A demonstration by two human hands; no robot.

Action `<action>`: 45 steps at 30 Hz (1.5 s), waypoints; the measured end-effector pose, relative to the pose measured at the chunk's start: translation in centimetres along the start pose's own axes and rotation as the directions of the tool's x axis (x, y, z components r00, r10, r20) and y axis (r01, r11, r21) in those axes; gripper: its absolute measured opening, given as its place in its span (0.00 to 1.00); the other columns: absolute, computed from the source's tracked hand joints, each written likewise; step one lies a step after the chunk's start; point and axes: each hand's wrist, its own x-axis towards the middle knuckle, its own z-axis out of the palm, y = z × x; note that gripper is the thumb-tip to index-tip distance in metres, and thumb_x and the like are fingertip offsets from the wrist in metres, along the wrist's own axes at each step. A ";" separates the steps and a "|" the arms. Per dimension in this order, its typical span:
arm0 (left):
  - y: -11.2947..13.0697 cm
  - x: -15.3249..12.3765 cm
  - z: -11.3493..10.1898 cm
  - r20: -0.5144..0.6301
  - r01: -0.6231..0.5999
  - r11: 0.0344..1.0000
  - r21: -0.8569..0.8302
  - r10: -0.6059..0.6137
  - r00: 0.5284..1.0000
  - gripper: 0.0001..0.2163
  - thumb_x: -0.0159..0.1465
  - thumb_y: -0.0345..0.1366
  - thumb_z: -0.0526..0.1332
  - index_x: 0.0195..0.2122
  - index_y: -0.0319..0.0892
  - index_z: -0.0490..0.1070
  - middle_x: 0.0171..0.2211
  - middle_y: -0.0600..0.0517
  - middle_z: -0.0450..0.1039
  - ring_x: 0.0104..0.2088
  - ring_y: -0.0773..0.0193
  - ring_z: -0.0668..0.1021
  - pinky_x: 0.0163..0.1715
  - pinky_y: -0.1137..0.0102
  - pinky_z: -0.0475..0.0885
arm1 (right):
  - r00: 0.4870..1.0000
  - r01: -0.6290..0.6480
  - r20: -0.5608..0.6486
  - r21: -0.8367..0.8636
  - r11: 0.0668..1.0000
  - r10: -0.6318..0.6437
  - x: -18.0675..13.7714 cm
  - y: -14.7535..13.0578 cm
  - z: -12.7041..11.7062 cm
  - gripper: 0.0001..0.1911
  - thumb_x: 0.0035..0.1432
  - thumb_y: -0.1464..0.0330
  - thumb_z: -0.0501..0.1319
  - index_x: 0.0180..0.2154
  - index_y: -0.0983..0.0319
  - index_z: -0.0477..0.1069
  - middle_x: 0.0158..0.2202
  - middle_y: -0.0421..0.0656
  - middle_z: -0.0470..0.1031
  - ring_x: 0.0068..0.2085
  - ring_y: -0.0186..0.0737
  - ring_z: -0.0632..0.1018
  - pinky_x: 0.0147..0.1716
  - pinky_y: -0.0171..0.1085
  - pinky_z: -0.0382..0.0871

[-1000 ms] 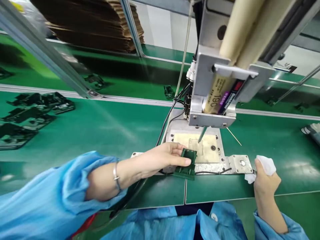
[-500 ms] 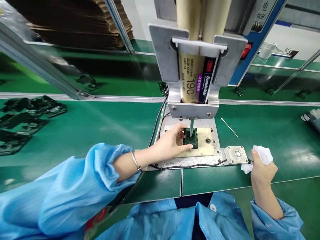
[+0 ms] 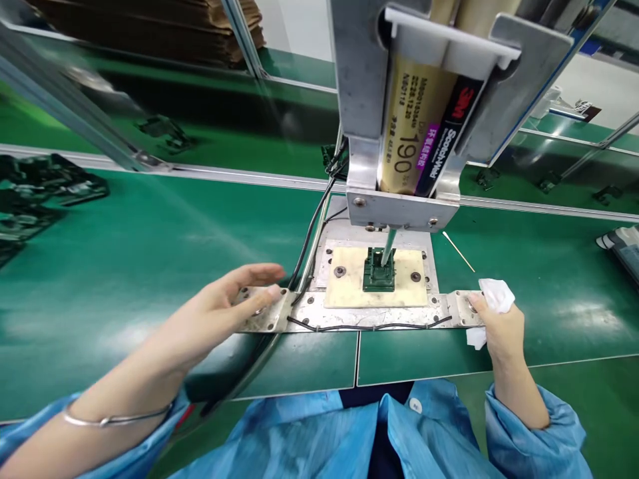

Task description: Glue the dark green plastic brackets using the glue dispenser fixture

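Observation:
A small dark green part [image 3: 378, 271] sits alone on the beige pad of a metal fixture [image 3: 349, 313], directly under the nozzle [image 3: 387, 248] of a glue dispenser holding a 3M cartridge [image 3: 424, 136]. My left hand [image 3: 234, 299] rests with fingers stretched out on the fixture's left button plate [image 3: 262, 313], holding nothing. My right hand [image 3: 496, 322] grips a crumpled white cloth [image 3: 494, 298], and its thumb presses on the fixture's right button plate.
Black cables [image 3: 312, 233] run from the dispenser down past the fixture's left side. Dark parts [image 3: 44, 189] lie on the green belt at far left. A thin stick [image 3: 458, 251] lies right of the dispenser. Cardboard [image 3: 164, 26] is stacked at the back.
My left hand let go of the green part on the pad and moved left onto the button plate. My right hand shifted left onto the right plate, still holding the cloth.

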 end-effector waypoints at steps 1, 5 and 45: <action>-0.9 -0.1 0.0 0.022 0.034 0.998 -0.046 -0.033 0.999 0.32 0.43 0.55 0.73 0.46 0.45 0.76 0.45 0.48 0.77 0.40 0.59 0.77 0.31 0.76 0.74 | 1.000 -0.007 0.014 0.033 0.999 0.007 0.0 0.1 0.1 0.35 0.33 0.53 0.76 0.43 0.66 0.77 0.39 0.48 0.79 0.42 0.53 0.79 0.42 0.46 0.73; -2.6 -0.5 1.2 -0.123 0.000 0.963 -0.268 -0.034 0.992 0.32 0.40 0.53 0.76 0.46 0.47 0.74 0.41 0.52 0.76 0.32 0.67 0.75 0.27 0.80 0.72 | 0.999 -0.008 0.054 0.169 0.986 -0.001 -0.3 0.3 0.5 0.37 0.35 0.56 0.77 0.47 0.67 0.75 0.38 0.48 0.79 0.38 0.48 0.79 0.36 0.42 0.75; -4.0 -0.8 2.0 -0.229 -0.100 0.953 -0.286 0.034 0.973 0.18 0.52 0.46 0.72 0.40 0.44 0.75 0.34 0.52 0.77 0.29 0.67 0.74 0.27 0.77 0.68 | 0.990 0.109 -0.118 0.265 0.958 -0.080 -0.8 1.1 1.1 0.29 0.35 0.58 0.78 0.39 0.66 0.77 0.37 0.46 0.78 0.38 0.47 0.78 0.40 0.44 0.76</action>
